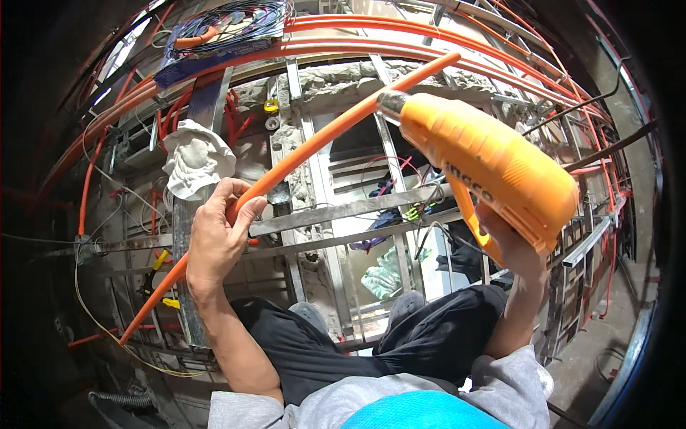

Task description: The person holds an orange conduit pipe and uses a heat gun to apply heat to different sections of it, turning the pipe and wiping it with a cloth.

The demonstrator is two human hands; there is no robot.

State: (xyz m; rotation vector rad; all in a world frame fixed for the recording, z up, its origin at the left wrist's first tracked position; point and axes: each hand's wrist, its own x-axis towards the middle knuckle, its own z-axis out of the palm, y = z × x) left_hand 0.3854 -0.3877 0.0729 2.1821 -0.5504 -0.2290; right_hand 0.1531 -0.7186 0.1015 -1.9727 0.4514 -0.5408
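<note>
My left hand is closed around a long orange conduit pipe, which slants from the lower left up to the upper right. On the right, my right hand grips the handle of a yellow-orange heat gun. Its metal nozzle points left, right up against the upper stretch of the pipe; whether the two touch, I cannot tell. The pipe looks straight. Part of my right hand's fingers is hidden behind the heat gun's body and handle.
Metal studs and a crossbar span the space before my knees. A white crumpled cloth hangs left of my left hand. Fixed orange conduits run along the far side, near a cable coil. A yellow tape measure lies beyond.
</note>
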